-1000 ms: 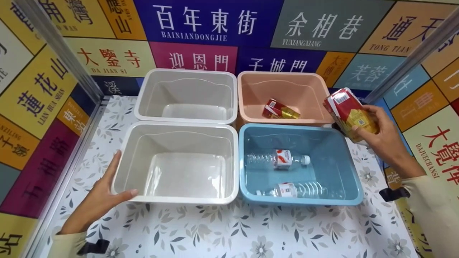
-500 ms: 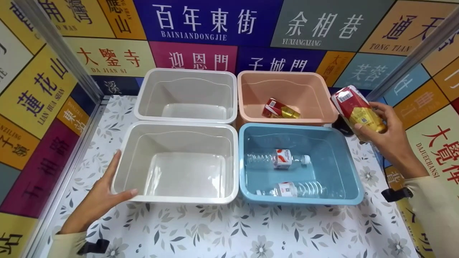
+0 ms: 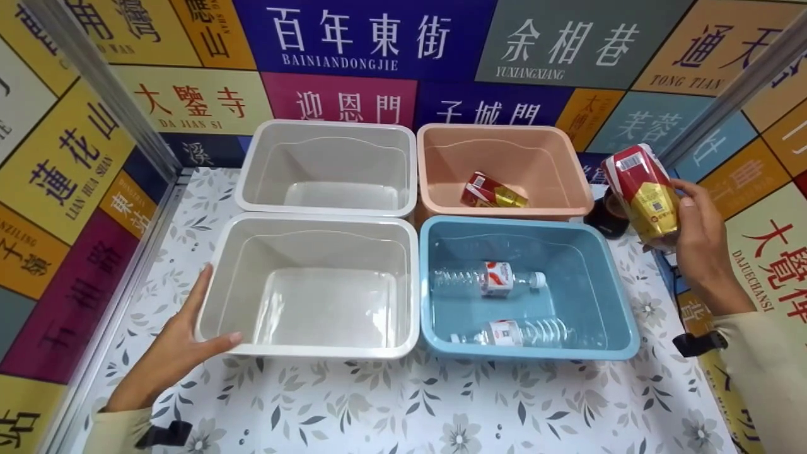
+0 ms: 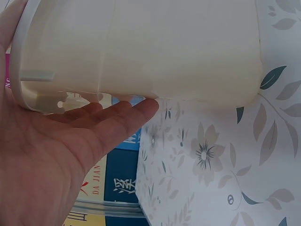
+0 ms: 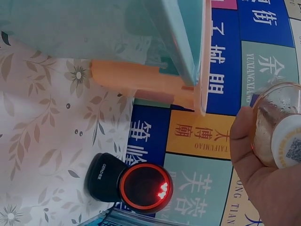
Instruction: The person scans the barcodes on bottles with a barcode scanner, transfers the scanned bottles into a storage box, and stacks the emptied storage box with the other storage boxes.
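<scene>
A red-and-gold package [image 3: 643, 195] with a barcode is held up by my right hand [image 3: 700, 246], right of the bins. In the right wrist view its clear, rounded end [image 5: 268, 127] carries a round label with a QR code. My left hand [image 3: 179, 343] rests with spread, straight fingers on the near-left corner of the front white bin [image 3: 309, 350]; the left wrist view has the fingers [image 4: 127, 117] along its outer wall. Below and left of the package stands a black barcode scanner [image 3: 608, 214], its round face lit red in the right wrist view.
A blue bin [image 3: 529, 354] holds two clear plastic bottles [image 3: 498, 279]. Behind it, a peach bin [image 3: 498, 132] contains another red-and-gold package [image 3: 495, 191]. A second white bin [image 3: 334, 129] stands at the back left. Printed panels [image 3: 372, 38] enclose the flower-patterned table [image 3: 353, 410].
My right hand has moved the package rightward and slightly up, away from the peach bin, and turned it more upright. More of the scanner shows. The left hand has stayed still.
</scene>
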Available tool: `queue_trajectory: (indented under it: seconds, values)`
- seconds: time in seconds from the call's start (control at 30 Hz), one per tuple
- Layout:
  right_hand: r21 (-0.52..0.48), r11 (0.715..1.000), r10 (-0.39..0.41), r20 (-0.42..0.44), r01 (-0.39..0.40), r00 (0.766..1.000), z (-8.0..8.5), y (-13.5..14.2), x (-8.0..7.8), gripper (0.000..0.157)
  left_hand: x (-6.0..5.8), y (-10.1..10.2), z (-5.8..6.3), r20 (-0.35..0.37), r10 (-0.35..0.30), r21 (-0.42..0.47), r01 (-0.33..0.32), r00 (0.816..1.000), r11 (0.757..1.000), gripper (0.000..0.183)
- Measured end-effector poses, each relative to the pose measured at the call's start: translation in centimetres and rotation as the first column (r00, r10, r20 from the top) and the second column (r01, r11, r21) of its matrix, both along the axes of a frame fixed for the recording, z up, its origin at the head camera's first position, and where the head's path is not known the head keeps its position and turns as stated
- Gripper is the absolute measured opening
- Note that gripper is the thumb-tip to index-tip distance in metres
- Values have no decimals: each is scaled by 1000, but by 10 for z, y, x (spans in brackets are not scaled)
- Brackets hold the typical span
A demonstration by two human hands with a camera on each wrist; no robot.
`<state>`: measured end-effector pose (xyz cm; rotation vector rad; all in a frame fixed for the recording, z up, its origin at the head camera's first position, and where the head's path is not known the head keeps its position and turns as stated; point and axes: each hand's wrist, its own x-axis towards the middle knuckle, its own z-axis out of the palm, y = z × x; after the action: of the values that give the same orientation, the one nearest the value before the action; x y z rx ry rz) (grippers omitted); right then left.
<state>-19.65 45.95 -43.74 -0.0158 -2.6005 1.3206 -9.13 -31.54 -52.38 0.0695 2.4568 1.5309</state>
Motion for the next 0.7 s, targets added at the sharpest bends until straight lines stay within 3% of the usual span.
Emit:
queue_trajectory:
  seconds: [0.4, 0.7]
  values:
    - [23, 998, -66, 54, 65, 996, -6, 16, 1, 57, 0, 0, 1, 7, 3, -4, -3, 1000, 1000, 124]
    - [86, 990, -118, 93, 110, 989, -12, 18, 1, 69, -2, 0, 2, 20, 5, -4, -5, 1000, 1000, 124]
